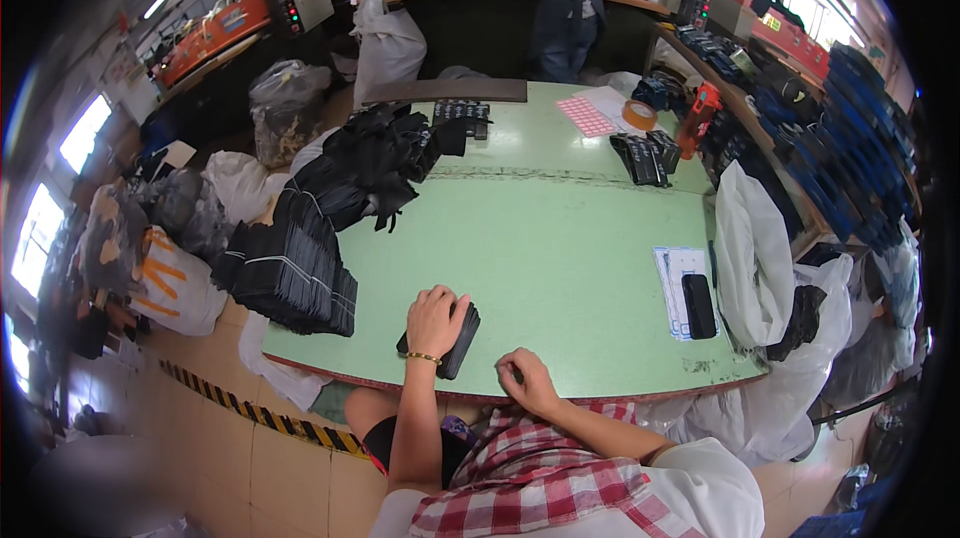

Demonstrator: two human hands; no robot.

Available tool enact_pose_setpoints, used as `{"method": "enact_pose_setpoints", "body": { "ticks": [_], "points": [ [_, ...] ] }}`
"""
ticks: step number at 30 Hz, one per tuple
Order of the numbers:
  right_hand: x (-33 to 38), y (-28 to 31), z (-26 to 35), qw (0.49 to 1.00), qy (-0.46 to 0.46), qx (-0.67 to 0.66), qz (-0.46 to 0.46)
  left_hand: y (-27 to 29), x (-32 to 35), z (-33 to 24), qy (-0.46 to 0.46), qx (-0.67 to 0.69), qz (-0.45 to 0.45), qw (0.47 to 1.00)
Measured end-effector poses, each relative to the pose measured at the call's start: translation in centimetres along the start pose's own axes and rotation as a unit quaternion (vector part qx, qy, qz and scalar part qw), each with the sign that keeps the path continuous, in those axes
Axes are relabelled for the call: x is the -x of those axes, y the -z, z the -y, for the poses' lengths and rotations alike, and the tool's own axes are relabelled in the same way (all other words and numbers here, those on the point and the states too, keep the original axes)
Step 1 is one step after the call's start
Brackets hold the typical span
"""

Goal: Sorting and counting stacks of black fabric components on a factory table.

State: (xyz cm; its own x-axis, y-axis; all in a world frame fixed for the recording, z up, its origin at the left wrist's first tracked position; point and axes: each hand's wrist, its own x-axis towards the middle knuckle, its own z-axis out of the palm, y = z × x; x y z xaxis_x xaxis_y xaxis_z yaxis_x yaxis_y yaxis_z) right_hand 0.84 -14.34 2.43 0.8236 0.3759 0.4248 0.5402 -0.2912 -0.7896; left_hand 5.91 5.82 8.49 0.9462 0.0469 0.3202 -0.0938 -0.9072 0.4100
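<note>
A small stack of black fabric pieces (460,348) lies near the front edge of the green table (560,268). My left hand (435,323), a bracelet on its wrist, grips this stack from above with its fingers bent over the far end. To the right, by the same edge, my right hand (527,381) is curled into a loose fist; whatever its fingers may hold is hidden. A tall bundle of black pieces tied with white bands (285,273) stands on the left of the table. Behind it is a loose heap of black fabric strips (365,163).
Paper sheets (664,273), a black phone (699,306) and a white sack (750,258) are at the right edge. Farther back are orange tape (639,116), a pink card (586,117) and small black bundles (640,158). A person (567,8) stands beyond the table.
</note>
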Motion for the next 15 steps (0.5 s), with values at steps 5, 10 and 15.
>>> {"method": "enact_pose_setpoints", "body": {
  "ticks": [5, 10, 15],
  "points": [
    [-0.06, -0.02, 0.12, 1.0, 0.01, -0.003, 0.001, 0.06, -0.04, -0.04, 0.009, -0.001, 0.009, 1.0],
    [0.02, 0.03, -0.1, 1.0, 0.001, 0.015, 0.011, 0.09, -0.03, -0.12, 0.01, -0.001, 0.009, 1.0],
    [-0.09, 0.0, 0.14, 1.0, 0.005, 0.006, 0.01, 0.02, -0.02, -0.04, 0.011, -0.006, 0.008, 1.0]
  ]
}}
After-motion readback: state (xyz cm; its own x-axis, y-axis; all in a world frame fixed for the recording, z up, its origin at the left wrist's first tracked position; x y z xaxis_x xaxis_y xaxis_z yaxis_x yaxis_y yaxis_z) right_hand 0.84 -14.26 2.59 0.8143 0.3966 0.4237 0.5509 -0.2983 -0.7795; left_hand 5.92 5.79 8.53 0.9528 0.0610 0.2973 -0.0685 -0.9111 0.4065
